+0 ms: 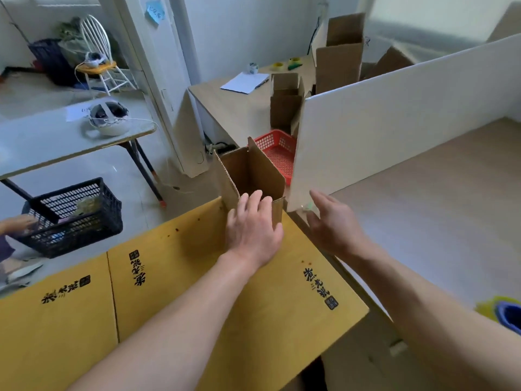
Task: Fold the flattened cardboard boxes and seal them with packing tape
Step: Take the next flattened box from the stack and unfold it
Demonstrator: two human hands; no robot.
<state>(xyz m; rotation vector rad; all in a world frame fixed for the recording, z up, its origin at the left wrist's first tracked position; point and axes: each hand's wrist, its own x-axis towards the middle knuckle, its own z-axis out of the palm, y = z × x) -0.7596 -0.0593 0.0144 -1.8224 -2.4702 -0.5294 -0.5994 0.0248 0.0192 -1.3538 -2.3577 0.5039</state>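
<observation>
Forearms reach out from the bottom edge over a yellow cardboard sheet (197, 277) lying flat on the near tabletop (423, 207), black printed characters on it.

Head view, near to far:
- Left hand (252, 230) is on the brown box (251, 170). Its fingers are hooked over the top edge of the near wall and the thumb lies against the outer face, so it grips the box.
- The brown box stands upright at the far edge of the yellow sheet, top open, flaps up.
- Right hand (332, 224) is open with fingers straight, holding nothing. It is just beside the lower corner of a white partition board (394, 131). There is a small pale-green blur at the fingertips; cannot tell what it is.
- A red basket (277, 153) sits behind the box, against the board's end.
- On the far tabletop (225, 108) are a sheet of paper (244, 82), tape rolls (279, 65), and more brown boxes standing open (338, 66).
- Left side: a black crate (76, 215) on the floor with another person's hand (19, 224) at it, a folding table (42, 142) carrying a white headset (108, 119), and a white chair (98, 52) beyond.
- Bottom right corner: a blue and yellow object (507, 317), blurred.
</observation>
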